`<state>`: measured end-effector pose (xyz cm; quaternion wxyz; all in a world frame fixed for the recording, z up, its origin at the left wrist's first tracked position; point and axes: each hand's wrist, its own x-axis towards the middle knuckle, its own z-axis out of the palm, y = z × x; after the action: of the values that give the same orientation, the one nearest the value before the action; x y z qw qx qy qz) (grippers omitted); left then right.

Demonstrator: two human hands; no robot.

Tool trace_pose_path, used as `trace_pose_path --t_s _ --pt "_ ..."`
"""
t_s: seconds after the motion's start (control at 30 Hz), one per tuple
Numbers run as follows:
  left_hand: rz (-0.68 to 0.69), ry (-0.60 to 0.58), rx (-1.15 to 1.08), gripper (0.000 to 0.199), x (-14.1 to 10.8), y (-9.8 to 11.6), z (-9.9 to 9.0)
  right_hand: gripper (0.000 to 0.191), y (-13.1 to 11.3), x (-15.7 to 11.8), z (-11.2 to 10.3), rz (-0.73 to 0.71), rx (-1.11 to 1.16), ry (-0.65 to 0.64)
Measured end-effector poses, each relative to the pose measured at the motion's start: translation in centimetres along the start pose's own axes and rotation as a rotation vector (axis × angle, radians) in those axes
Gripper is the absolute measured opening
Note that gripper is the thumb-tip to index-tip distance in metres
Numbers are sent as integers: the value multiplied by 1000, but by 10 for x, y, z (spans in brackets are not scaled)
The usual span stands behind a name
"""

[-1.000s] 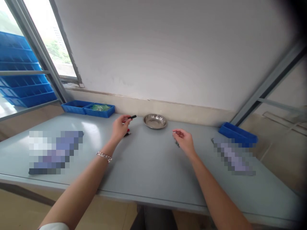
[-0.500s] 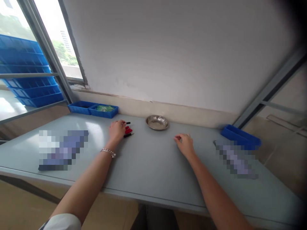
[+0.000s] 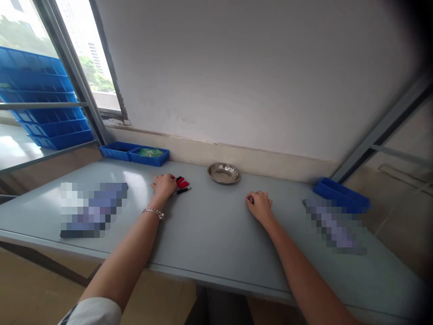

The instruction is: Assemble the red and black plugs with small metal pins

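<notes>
Several red and black pens (image 3: 183, 184) lie side by side on the table, left of the middle. My left hand (image 3: 164, 186) rests at their near-left ends, its fingertips closed on the far black pen (image 3: 179, 179); the hand covers part of the row. Further right, my right hand (image 3: 261, 206) is low over the tabletop with thumb and fingers curled together. Something small and dark shows between them, too little of it to name. Between and beyond both hands sits a round, shallow steel dish (image 3: 223, 182).
Two blue bins (image 3: 149, 160) stand at the back left, one with green packets. Another blue bin (image 3: 341, 198) is at the back right. Blurred-out flat items lie left (image 3: 101, 207) and right (image 3: 333, 225). Blue crates (image 3: 57, 135) are stacked beyond the left frame.
The far black pen, held apart from the red ones earlier, now lies close beside them. My right hand's fingers have turned slightly, showing the dark item. The view has shifted a little.
</notes>
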<state>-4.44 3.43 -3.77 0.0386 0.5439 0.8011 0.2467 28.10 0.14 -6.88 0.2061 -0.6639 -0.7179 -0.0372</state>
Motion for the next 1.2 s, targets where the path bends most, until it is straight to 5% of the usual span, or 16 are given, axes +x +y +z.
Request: trace_pose_path --t_s 0.2,0.43,0.6,1.0,1.2 --pt "28 -42 21 26 0 4 -6 16 1 -1 0 5 27 6" --pt "273 -223 59 21 -6 14 -21 20 5 2 -4 41 114 80" --pt "242 -280 222 22 -8 13 -23 28 13 7 -7 107 233 144" --pt "176 -401 372 21 -23 32 -38 18 0 -2 -6 42 32 -40" --pt "435 -233 159 21 -31 43 -21 21 -6 -6 -10 11 26 43"
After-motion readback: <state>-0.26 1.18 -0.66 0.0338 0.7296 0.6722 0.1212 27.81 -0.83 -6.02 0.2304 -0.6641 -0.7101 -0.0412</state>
